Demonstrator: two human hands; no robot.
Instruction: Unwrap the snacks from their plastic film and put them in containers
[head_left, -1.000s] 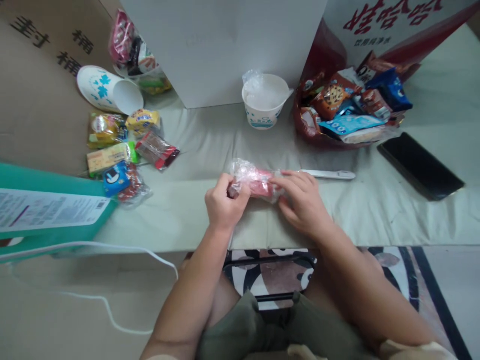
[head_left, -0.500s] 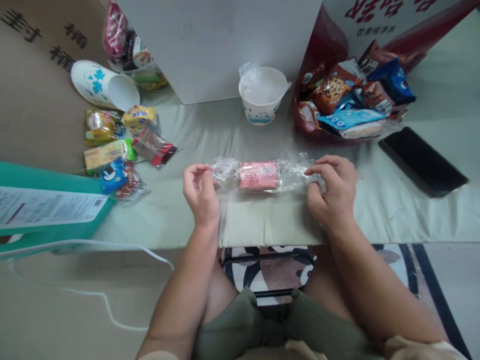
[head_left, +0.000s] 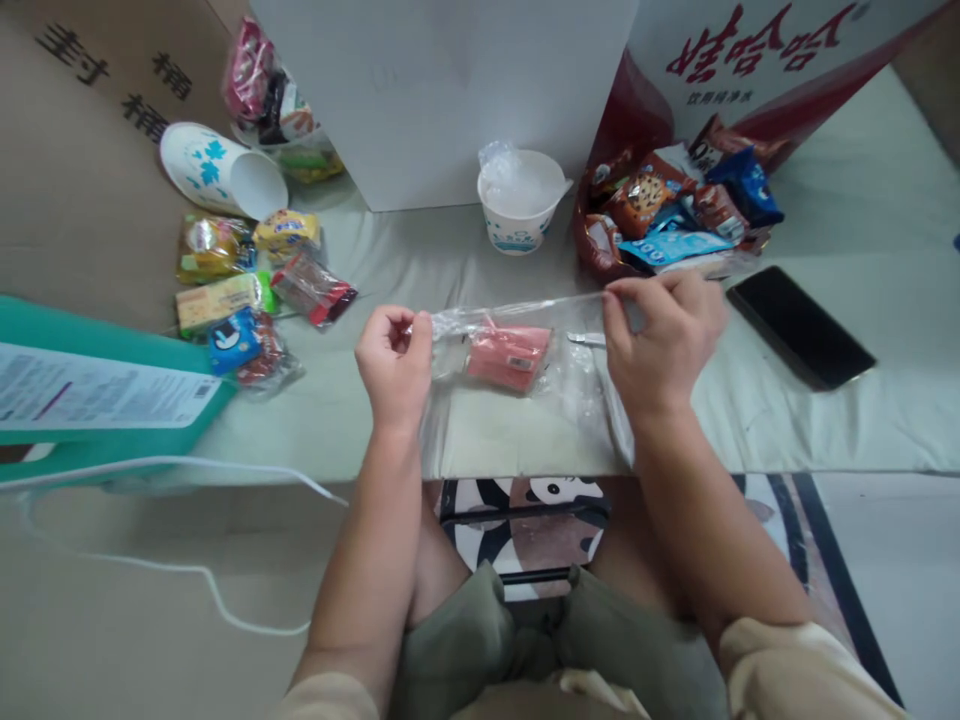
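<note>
Left hand and right hand pinch the clear bag taut; the pink pack could slip out if it tips.

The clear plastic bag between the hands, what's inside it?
Inside the clear plastic bag, one pink packet with a small label. The left hand and right hand cover the bag's ends.

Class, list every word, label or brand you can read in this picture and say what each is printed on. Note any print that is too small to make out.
"娃哈哈", upside down in red: white and red carton at the back.
"封桶", upside down in black: brown cardboard sheet.
White label on the teal box: too small to read.
Line under the red characters, snack packets and pink packet in the clear bag: too blurred to read.
</note>
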